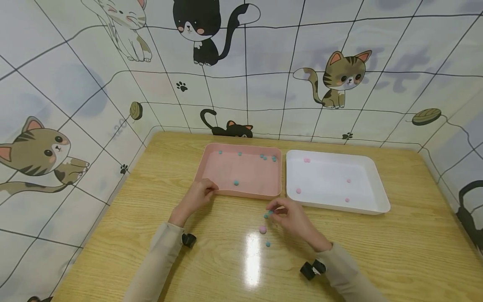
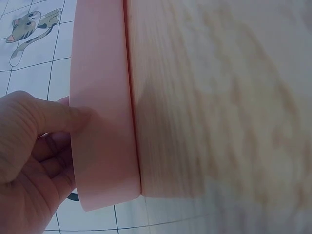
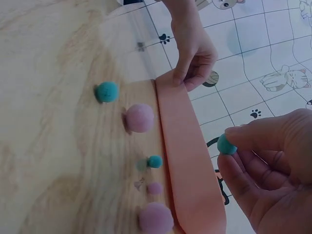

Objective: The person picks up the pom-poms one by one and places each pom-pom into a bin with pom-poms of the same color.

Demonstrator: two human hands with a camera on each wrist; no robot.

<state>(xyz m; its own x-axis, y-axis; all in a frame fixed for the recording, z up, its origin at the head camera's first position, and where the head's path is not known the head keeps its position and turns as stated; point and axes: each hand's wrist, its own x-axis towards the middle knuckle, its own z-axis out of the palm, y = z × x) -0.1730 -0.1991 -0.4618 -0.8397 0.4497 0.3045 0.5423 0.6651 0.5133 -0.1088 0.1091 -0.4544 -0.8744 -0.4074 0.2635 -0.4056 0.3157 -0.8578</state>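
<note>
Over a pale wood-grained counter (image 1: 211, 268), by the near edge of a shallow rectangular pink plastic-looking tray (image 1: 253, 170), a person's right hand (image 1: 293, 218) pinched a small round teal ball (image 3: 226, 145) as the left hand (image 1: 195, 198) gripped the rim. That slight fingertip hold risked a slip; a tug could have scattered the teal balls inside (image 1: 236, 183).

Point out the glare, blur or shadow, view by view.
Head view: a white glare streak on the table; left wrist view: dim, the table's grain blurred at right, the left hand clearer; right wrist view: dim, a soft shadow beside the upper large pink ball.
</note>
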